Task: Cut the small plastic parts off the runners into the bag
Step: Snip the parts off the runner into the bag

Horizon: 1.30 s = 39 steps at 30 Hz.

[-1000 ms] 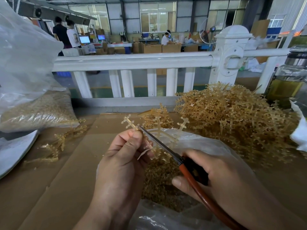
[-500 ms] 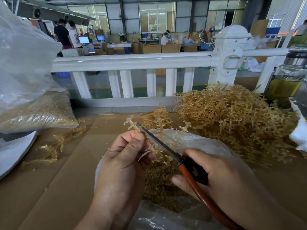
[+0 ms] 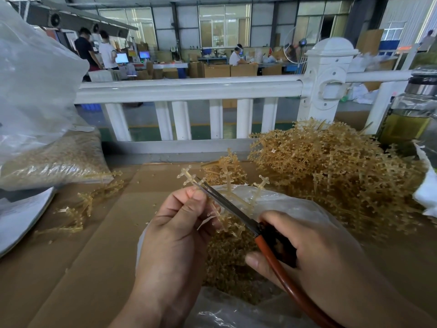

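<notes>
- While my left hand (image 3: 175, 235) pinches a branched amber plastic runner (image 3: 188, 175), it hovers over the clear plastic bag (image 3: 295, 209).
- My right hand (image 3: 307, 252) grips orange-handled scissors (image 3: 231, 208), blades narrow against that runner.
- Small cut amber parts (image 3: 224, 268) lie inside the bag.
- A heap of uncut amber runners (image 3: 331, 171) crowds the bag's far-right edge.
- Flat brown cardboard (image 3: 94, 256) lies bare left of the bag.

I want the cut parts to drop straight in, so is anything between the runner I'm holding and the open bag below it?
Nothing visible. The left hand holds the runner over the open bag, the right hand holds the scissors against it, and below lie only cut parts.
</notes>
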Available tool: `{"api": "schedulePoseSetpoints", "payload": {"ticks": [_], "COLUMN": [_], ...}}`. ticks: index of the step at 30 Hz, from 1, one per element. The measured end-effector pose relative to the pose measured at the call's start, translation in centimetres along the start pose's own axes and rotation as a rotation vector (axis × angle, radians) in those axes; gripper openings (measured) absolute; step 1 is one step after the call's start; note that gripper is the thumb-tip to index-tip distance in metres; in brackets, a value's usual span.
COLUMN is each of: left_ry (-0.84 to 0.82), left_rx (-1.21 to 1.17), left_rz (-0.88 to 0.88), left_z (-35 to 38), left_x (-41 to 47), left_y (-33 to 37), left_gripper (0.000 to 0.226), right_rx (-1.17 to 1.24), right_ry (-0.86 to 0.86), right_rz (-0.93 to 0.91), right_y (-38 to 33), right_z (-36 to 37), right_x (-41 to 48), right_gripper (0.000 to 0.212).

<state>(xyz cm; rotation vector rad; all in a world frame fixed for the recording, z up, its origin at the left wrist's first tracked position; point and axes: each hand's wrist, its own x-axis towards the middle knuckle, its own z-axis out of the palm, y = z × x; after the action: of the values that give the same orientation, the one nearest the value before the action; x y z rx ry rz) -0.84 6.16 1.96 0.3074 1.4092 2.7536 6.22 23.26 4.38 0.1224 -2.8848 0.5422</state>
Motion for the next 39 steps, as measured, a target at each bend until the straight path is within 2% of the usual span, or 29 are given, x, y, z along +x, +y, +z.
{"api": "schedulePoseSetpoints", "payload": {"ticks": [5,20,28,33,39], "left_ry": [-0.002,-0.016,-0.032,-0.020,0.020], "left_rx": [0.011,0.002,-0.005,-0.012,0.009], "left_rz": [0.003,0.009,0.018,0.030,0.053], "left_z": [0.1,-0.1,-0.2,-0.2,-0.4], "left_x": [0.0,0.0,0.1,0.2,0.4], "left_y": [0.0,-0.1,-0.2,-0.4,-0.6], "left_gripper": [0.006,0.013,0.011,0.013,0.004], "right_rx": [0.028,0.108,0.110,0.115,0.152], "right_ry": [0.003,-0.027,-0.041,-0.045,-0.023], "right_rz": [0.025,0.052,0.069,0.068,0.081], "right_y": [0.2,0.0,-0.3,-0.4,-0.8], "right_z": [0.0,-0.3,-0.9,-0.9,-0.8], "right_x": [0.1,-0.1,-0.2,-0.1,-0.3], "right_gripper": [0.063,0.069,0.057,0.063,0.067]}}
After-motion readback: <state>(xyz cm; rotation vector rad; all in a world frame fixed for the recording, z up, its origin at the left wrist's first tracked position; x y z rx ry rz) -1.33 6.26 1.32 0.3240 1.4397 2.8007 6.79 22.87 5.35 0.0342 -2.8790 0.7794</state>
